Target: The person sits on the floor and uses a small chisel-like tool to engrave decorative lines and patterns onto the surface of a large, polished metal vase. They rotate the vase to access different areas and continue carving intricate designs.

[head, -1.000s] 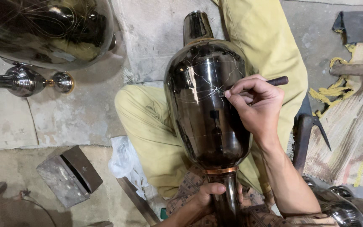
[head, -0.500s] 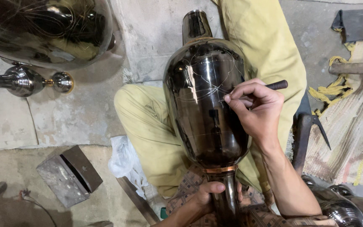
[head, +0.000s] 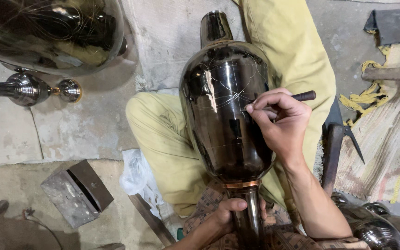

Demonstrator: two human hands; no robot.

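Head view: we see a tall dark metal vase (head: 228, 115) lying across the person's lap, neck pointing away, foot toward the body. Fine scribed lines cross its polished belly.

The right hand (head: 281, 122) holds a slim dark scribing tool (head: 304, 96), tip on the vase surface at the right side of the belly. To mark well, we judge that the heel of the hand should rest on the metal, pressure should be light and even, and the vase should not roll.

Grip, right: fingers closed tightly around the tool in a pen hold, fingertips (head: 251, 109) near the point.

Grip, left: the left hand (head: 230, 215) wraps closed around the narrow stem just below the copper-coloured collar (head: 241, 184), steadying the piece.

Nearby on the floor lie a second large vase (head: 47, 32), a small turned metal piece (head: 28, 89) and a grey metal box (head: 75, 192).
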